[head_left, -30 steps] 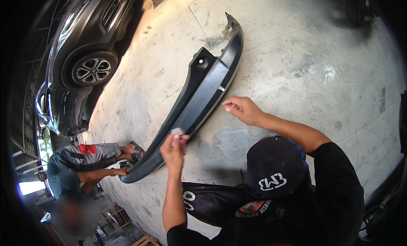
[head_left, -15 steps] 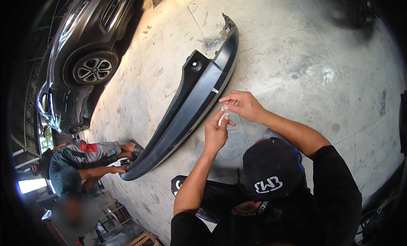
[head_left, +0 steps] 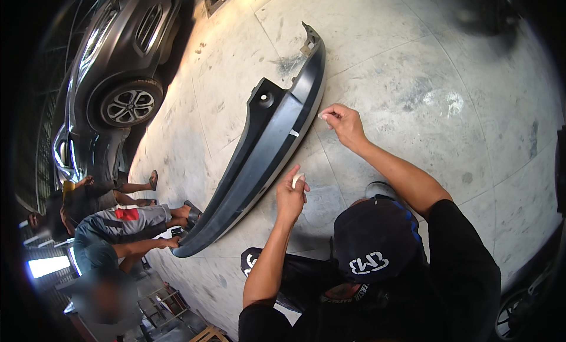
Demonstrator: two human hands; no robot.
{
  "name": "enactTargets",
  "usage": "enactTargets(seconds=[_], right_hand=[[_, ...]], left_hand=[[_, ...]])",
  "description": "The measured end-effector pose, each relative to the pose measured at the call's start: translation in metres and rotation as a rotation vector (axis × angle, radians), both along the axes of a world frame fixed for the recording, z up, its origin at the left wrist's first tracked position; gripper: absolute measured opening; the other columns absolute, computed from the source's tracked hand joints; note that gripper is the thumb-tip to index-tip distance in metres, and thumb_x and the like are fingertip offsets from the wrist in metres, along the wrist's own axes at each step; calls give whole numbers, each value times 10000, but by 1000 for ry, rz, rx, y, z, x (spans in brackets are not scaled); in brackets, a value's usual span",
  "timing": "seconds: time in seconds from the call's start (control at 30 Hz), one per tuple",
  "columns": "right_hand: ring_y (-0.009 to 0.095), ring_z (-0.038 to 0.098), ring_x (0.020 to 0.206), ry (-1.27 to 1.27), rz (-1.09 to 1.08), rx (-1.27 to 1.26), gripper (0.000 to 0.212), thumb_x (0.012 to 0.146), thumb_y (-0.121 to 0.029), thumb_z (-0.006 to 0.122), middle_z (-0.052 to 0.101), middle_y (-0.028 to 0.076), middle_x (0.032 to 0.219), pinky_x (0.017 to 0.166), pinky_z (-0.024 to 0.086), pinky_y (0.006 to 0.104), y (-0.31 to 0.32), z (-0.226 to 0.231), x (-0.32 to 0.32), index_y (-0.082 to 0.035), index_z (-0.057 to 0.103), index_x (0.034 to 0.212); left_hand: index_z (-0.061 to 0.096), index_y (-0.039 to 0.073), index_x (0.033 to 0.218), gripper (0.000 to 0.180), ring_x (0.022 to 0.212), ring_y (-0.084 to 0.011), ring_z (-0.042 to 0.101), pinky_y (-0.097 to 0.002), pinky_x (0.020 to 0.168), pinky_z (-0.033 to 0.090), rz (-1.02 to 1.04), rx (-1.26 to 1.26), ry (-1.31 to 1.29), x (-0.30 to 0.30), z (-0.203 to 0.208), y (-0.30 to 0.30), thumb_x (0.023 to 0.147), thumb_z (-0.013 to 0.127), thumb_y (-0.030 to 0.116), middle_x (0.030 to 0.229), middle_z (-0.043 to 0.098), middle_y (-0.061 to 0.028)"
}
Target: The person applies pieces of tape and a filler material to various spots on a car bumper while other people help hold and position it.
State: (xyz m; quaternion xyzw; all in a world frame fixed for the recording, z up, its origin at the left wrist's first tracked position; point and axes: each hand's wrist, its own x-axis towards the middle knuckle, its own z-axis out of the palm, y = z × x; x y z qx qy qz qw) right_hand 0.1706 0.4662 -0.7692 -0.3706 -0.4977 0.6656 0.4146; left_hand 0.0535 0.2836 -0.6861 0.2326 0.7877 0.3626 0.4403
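A long dark grey car bumper lies on the concrete floor, with a small white strip stuck on its near face. My left hand hovers just right of the bumper's middle, fingers closed on a small white object. My right hand is higher up, close to the bumper's edge, and pinches a small white piece between thumb and fingertips. The two hands are apart. A black cap and black sleeves fill the lower part of the view.
A grey car is parked at the upper left. Another person crouches at the bumper's lower left end, one hand on it. A second person sits behind them. Bare concrete floor spreads to the right.
My left hand left the bumper and met my right hand half a second ago. The hands have since parted: the right one moved up, the left one came down.
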Motion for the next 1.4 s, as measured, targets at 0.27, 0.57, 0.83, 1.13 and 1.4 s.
enactTargets(seconds=[0.27,0.57,0.83,1.13,1.4], right_hand=[[96,558,644,101,-55,-41,106,858,-58,661,613,40,749,583,472,251,23,-2,-33,-1,615,934],[173,587,647,-135,-39,321,136,839,-68,688,628,107,734,614,470,310,36,-4,-36,1,573,861],[233,612,640,-217,-113,432,93,845,-90,674,625,120,708,616,481,349,38,-5,-49,-38,598,837],[344,609,665,-555,-132,210,445,785,-452,747,622,159,669,615,465,442,37,-9,-56,-60,546,724],[193,617,623,-328,-119,35,554,786,-576,702,635,124,709,614,495,333,31,-19,-56,-32,607,744]], left_hand=[[516,-11,1317,380,453,-53,443,-215,425,359,-40,-78,-21,4,-14,-50,963,560,118,679,590,-24],[525,0,1316,379,462,-59,466,-220,438,386,-39,-106,-15,15,-22,-65,954,556,106,691,598,-27],[540,54,1325,394,475,-78,483,-254,472,420,-81,-150,65,15,-30,-79,944,570,148,676,607,-34],[549,43,1311,388,497,-79,506,-252,497,436,-166,-137,112,20,-29,-79,943,575,164,691,619,-34],[530,-21,1292,366,603,-70,555,-217,505,434,101,-61,-180,0,-64,-101,935,567,47,746,614,-21]])
